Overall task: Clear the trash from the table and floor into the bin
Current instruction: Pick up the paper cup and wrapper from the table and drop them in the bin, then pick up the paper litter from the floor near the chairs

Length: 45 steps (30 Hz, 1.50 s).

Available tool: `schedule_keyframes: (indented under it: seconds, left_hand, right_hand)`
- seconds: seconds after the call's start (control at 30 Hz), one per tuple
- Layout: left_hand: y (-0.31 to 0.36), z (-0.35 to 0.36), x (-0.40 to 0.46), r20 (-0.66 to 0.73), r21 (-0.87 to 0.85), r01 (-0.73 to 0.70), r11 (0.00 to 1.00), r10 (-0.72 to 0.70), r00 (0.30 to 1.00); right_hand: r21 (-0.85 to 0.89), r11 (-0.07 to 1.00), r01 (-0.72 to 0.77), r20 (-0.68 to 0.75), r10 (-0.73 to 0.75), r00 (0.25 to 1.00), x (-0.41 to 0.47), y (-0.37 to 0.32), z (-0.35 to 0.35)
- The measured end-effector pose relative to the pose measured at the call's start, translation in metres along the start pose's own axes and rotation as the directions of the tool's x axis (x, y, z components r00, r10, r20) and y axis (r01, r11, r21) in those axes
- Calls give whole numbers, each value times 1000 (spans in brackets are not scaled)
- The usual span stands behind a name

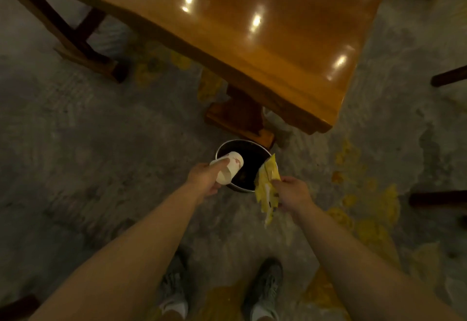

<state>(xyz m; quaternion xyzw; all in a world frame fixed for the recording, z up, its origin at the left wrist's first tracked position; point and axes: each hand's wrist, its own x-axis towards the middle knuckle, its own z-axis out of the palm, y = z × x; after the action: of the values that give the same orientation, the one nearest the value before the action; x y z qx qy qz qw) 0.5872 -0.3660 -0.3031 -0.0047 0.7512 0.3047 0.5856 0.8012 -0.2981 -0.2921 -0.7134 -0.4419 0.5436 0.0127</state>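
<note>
A round dark bin [249, 150] stands on the floor by the foot of the wooden table [265, 30]. My left hand [203, 178] grips a white paper cup [228, 168] with red marks, tipped on its side over the bin's left rim. My right hand [294, 193] pinches a crumpled yellow wrapper [267, 187] that hangs at the bin's right rim. The bin's inside is dark and its contents are unclear.
The table's leg and foot [240, 118] stand just behind the bin. Yellow patches mark the concrete floor [366, 219] at right and under the table. Dark chair legs [447, 75] reach in at the right edge. My shoes [265, 288] are at the bottom.
</note>
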Motion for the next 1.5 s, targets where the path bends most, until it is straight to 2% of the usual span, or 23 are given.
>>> schedule_keyframes:
  seconds: [0.07,0.13,0.33,0.47,0.57,0.73,0.83,0.93,1.0,1.07,1.17,1.23,1.3,1.37,1.5]
  left_hand:
    - [-8,17,29,0,-3,19,1000,-19,1000]
    - [-15,29,56,-3,-7,31,999,-31,1000]
    - [-29,51,115,-15,17,80,997,-80,997]
    - [-33,56,129,-32,32,78,996,-77,997]
    - [-32,60,124,-45,49,43,998,-41,998]
    - [-25,54,83,-44,243,-78,967,91,995]
    - [-15,51,49,-36,330,-143,933,164,986]
    - [13,61,6,-49,489,-209,847,266,963]
    - [34,73,-27,-25,561,-258,787,328,944]
    - [57,92,-71,4,613,-318,724,399,917]
    - [81,115,-119,69,641,-349,684,401,913]
    - [100,141,-151,81,634,-340,694,378,922]
    - [118,166,-177,37,607,-255,752,293,955]
    - [131,185,-193,35,610,-193,769,217,976]
    - [159,222,-202,144,679,-273,682,241,960]
  right_hand:
    - [215,968,-133,85,117,989,33,12,8]
    - [339,913,-225,135,190,972,61,23,16]
    - [475,826,-303,161,257,953,120,46,35]
    - [456,824,-335,263,235,936,135,53,38]
    - [436,838,-329,243,242,939,131,52,38]
    - [436,843,-316,255,221,941,98,38,17]
    - [337,925,-175,193,114,975,74,29,-12]
    - [79,990,121,143,-131,981,52,17,-51]
    - [-123,950,288,160,-267,950,37,4,-83]
    - [-243,888,391,165,-359,919,16,-13,-128]
    - [-336,814,475,135,-457,879,-8,-36,-176]
    - [-362,791,493,121,-485,866,-26,-54,-221]
    - [-401,765,504,103,-509,855,-39,-74,-267]
    - [-444,739,506,66,-536,841,-44,-93,-307]
    - [-521,707,478,17,-551,835,-33,-124,-372]
